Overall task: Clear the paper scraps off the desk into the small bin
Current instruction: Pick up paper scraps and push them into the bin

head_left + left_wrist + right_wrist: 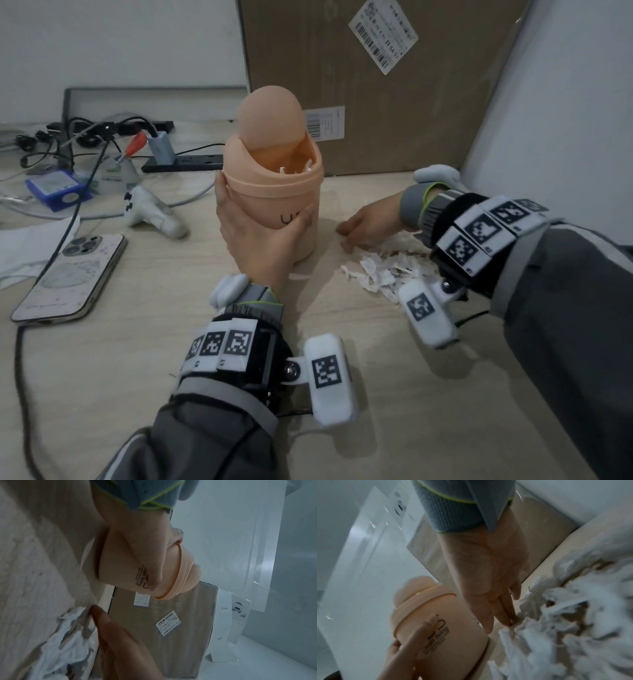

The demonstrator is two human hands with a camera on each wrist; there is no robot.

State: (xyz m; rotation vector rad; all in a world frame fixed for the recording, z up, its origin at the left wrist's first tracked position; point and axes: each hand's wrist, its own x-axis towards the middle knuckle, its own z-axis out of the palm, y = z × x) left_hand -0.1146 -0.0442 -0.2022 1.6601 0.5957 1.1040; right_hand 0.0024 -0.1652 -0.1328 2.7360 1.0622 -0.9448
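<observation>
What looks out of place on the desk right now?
Torn paper scraps lie in a loose heap on the desk, right of the bin, under the right hand. A few already sit inside the bin. The left hand holds it upright.

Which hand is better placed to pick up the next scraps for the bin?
The right hand. It lies open on the desk with its fingertips at the edge of the scraps. The left hand is busy: it grips the bin, so it should probably keep steadying it.
</observation>
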